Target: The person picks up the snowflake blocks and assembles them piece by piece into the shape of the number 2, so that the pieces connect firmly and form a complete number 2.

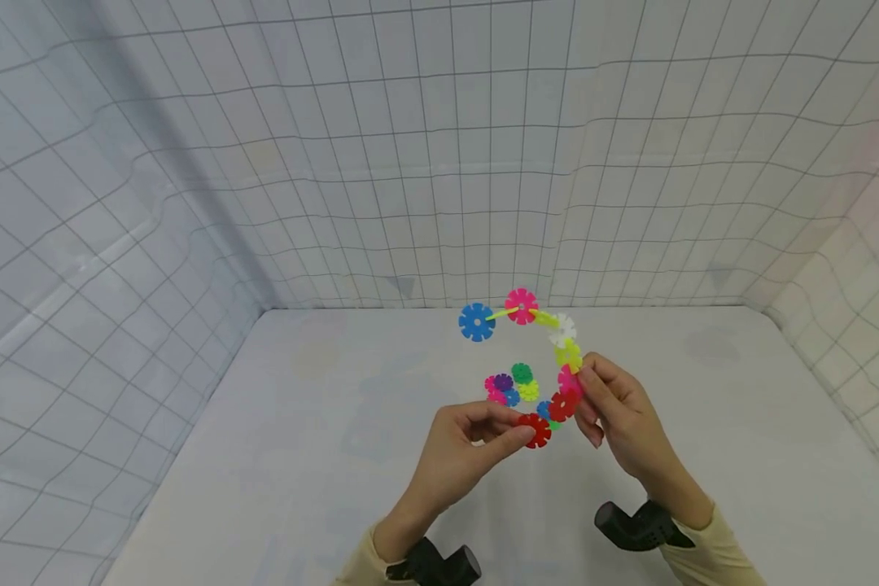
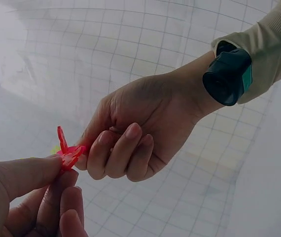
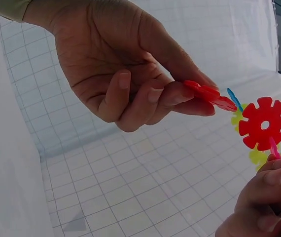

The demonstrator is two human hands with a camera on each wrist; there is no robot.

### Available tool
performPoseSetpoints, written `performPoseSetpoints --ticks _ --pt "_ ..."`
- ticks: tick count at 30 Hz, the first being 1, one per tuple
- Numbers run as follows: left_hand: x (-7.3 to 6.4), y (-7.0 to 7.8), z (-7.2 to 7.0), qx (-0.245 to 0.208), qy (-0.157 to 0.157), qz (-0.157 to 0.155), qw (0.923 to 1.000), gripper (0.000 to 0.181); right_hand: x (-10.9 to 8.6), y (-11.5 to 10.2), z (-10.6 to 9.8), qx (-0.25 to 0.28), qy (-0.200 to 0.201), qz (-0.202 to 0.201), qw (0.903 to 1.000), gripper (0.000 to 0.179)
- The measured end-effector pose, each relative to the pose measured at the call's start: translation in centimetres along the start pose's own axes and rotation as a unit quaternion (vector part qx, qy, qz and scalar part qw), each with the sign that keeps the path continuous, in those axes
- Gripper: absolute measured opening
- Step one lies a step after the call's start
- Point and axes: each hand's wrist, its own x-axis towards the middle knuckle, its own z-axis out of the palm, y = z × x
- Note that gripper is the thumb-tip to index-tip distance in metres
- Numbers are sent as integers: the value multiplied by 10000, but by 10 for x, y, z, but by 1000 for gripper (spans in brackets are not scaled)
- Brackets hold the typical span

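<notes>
Head view: over the table [image 1: 300, 456], a flower-disc chain [image 1: 568, 355] is pinched by the right hand [image 1: 624, 417], a red disc [image 1: 539, 435] by the left hand [image 1: 456, 452]; probably light and stiff, best held by rims

Red disc [image 1: 540, 433], blue disc [image 1: 470, 324], grey-gridded backdrop [image 1: 410, 155]

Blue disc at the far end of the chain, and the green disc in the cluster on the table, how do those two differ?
The blue disc is joined to the end of the held-up chain, while the green disc lies in the small cluster on the table. In the head view, the blue disc also looks larger than the green disc. Both are round pieces with notched rims.
</notes>
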Motion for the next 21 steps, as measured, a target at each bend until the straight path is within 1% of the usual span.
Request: performPoseSetpoints --ticks 6,13,17,21 --pt "-3 3 4 211 62 76 9997 13 0 0 1 -164 59 10 9998 21" --pt "-4 3 6 238 141 125 9995 13 -1 0 4 -444 128 -60 9989 18" --pt "-3 3 5 238 202 204 9993 13 -2 3 5 -844 249 -235 9958 18" --pt "-2 2 5 290 292 282 9988 12 -5 6 8 -1383 491 -395 9884 19"
